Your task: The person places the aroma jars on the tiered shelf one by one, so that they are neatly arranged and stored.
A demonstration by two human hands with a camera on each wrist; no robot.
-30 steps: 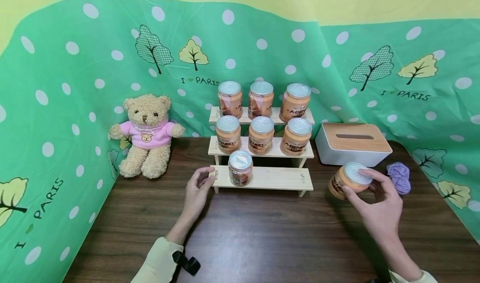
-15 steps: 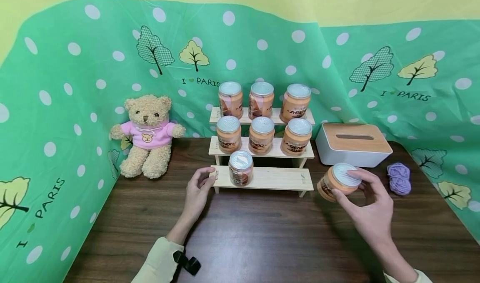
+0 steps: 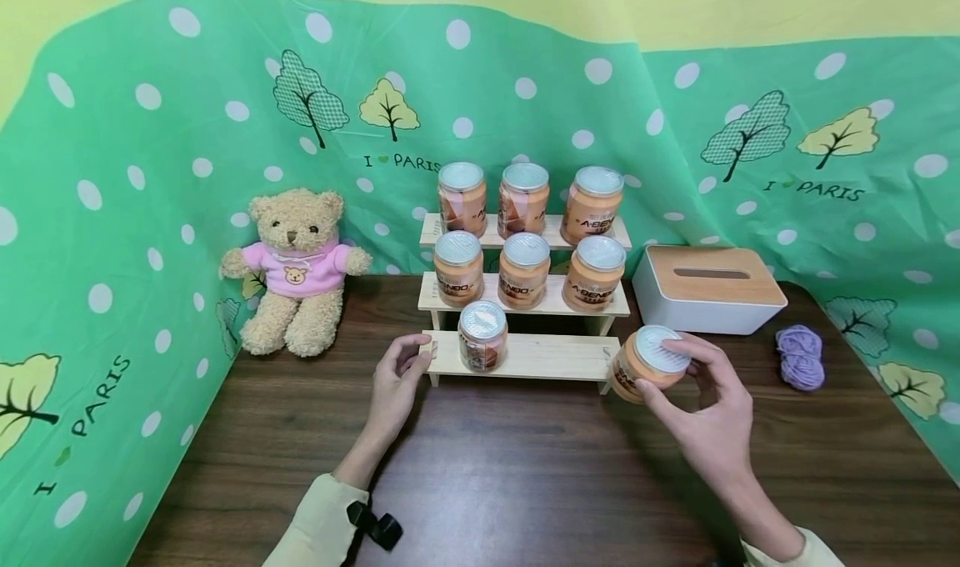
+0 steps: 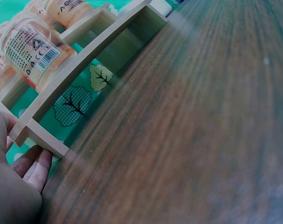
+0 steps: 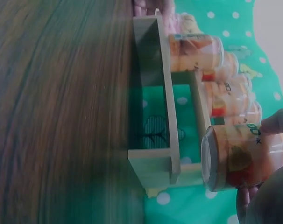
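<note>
My right hand (image 3: 693, 392) grips an orange jar with a silver lid (image 3: 647, 364) by its top, tilted, just off the right end of the lowest step of a wooden three-step rack (image 3: 555, 357). In the right wrist view the same jar (image 5: 239, 156) hangs beside the rack's end (image 5: 165, 158). My left hand (image 3: 401, 375) holds the left end of that lowest step, and its fingers (image 4: 31, 165) curl under the corner. One jar (image 3: 482, 335) stands on the lowest step. Three jars stand on each upper step.
A teddy bear in a pink top (image 3: 294, 271) sits at the back left. A white tissue box with a wooden lid (image 3: 707, 288) stands right of the rack, and a purple yarn ball (image 3: 800, 356) lies beyond it. Green dotted cloth walls in the dark wooden table (image 3: 480, 475).
My right hand has carried the jar leftward from near the tissue box to the right end of the lowest step. The left hand has stayed on the rack.
</note>
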